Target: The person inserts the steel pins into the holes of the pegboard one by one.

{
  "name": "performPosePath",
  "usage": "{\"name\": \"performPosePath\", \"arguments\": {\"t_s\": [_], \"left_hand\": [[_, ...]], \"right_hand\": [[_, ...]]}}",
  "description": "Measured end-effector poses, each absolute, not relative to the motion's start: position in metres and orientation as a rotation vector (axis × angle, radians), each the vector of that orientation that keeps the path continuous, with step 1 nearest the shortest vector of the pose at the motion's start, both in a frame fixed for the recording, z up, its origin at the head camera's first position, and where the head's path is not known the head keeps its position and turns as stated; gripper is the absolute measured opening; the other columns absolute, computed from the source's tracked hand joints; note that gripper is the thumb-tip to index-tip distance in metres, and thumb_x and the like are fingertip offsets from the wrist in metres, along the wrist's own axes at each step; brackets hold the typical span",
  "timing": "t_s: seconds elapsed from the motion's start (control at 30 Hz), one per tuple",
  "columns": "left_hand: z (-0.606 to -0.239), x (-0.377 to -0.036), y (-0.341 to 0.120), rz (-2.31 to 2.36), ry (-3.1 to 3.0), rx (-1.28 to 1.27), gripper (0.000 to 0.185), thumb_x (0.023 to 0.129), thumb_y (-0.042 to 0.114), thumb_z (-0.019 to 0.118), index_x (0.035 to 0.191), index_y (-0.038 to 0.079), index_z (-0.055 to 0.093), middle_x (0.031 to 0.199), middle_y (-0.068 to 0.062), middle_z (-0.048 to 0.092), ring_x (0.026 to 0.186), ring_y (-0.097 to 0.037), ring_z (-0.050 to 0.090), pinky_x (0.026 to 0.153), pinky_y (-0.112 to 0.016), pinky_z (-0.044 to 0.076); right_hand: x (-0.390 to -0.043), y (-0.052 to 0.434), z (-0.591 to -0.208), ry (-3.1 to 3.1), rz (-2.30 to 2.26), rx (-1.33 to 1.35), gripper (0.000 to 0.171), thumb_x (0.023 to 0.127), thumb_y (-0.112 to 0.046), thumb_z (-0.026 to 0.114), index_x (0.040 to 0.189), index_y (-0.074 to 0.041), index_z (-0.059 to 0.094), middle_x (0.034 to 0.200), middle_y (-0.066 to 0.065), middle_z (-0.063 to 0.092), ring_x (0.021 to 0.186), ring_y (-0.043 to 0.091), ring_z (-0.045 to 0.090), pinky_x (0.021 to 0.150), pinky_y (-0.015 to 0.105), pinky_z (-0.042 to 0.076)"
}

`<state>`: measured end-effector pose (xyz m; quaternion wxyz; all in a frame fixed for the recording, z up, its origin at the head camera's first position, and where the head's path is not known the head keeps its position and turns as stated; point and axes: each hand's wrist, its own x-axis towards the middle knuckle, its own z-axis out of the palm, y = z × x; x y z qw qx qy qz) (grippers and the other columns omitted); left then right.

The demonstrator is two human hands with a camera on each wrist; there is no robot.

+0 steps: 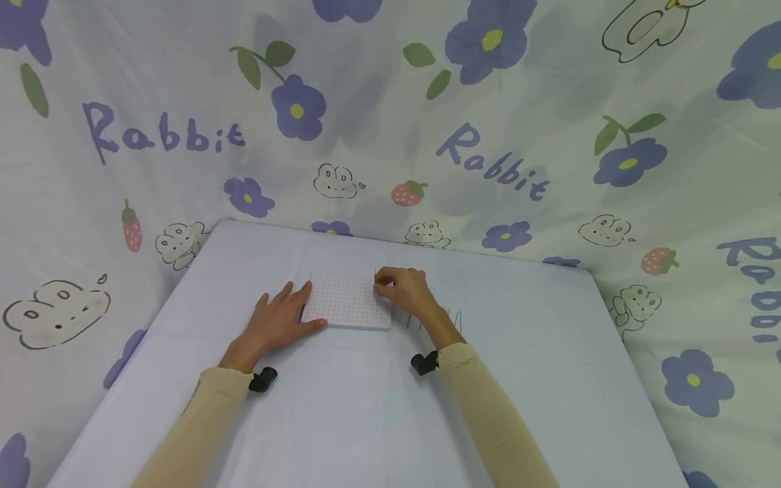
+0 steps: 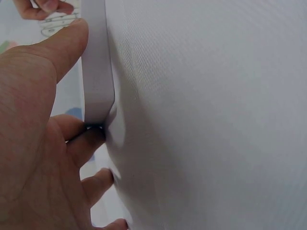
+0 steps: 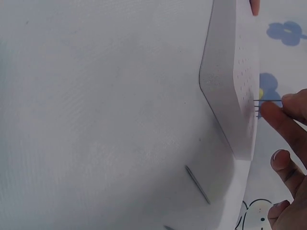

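"Two hands work at one white board (image 1: 342,301), yes? How does it look?"

"It is flat and rectangular, with rounded corners, and rows of small reddish dots cover its upper face. It lies on the white tabletop (image 1: 342,407), rather near to the far edge, and closer to the left edge than to the right one."

"And the fingers?"

"The left hand (image 1: 277,320) has its fingers spread and nearly straight; it only touches the board's left side, with the thumb at the near left corner. The right hand (image 1: 410,291) pinches one thin pin (image 3: 268,100) between thumb and forefinger, over the board's right part."

"What does only one view tell?"

"The right wrist view shows several short pins (image 3: 257,111) standing in the board, just beside the pinched one; from the head I cannot distinguish them. But of the loose pins (image 3: 197,185) the head view shows more, partly behind the right forearm."

"Where is room for moving?"

"Towards the tabletop's right edge it is wide, though the loose pins lie near the board there. Towards the left edge, the left hand stands between."
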<state>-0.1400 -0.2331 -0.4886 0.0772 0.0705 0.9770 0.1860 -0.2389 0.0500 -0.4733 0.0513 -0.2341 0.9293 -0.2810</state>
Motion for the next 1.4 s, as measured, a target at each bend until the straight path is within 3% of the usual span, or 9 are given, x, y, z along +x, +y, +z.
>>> {"name": "performPosePath", "arguments": {"t_s": [0.53,1.1,1.4], "left_hand": [[-0.491,-0.139,-0.234,0.542,2.933,0.224,0.097,0.092,0.063,0.061,0.159,0.002,0.025,0.160,-0.022,0.032,0.150,-0.046,0.018,0.115,-0.073,0.007],[-0.493,-0.139,-0.234,0.554,2.934,0.252,0.098,0.091,0.064,0.061,0.158,0.002,0.026,0.160,-0.021,0.033,0.150,-0.046,0.019,0.114,-0.074,0.008],[-0.490,-0.138,-0.237,0.572,2.942,0.252,0.098,0.091,0.062,0.063,0.158,0.002,0.026,0.160,-0.022,0.033,0.150,-0.046,0.019,0.114,-0.074,0.008]], "right_hand": [[-0.233,0.049,-0.476,2.829,-0.850,-0.683,0.014,0.096,-0.032,0.068,0.106,-0.025,0.074,0.103,-0.010,0.075,0.089,0.012,0.064,0.110,0.060,0.030],[-0.228,0.058,-0.476,2.861,-0.874,-0.603,0.012,0.097,-0.035,0.068,0.104,-0.027,0.072,0.099,-0.014,0.073,0.086,0.011,0.060,0.104,0.055,0.033],[-0.235,0.086,-0.462,2.955,-0.914,-0.558,0.018,0.097,-0.038,0.068,0.107,-0.024,0.073,0.103,-0.008,0.075,0.089,0.015,0.059,0.097,0.051,0.037]]}}
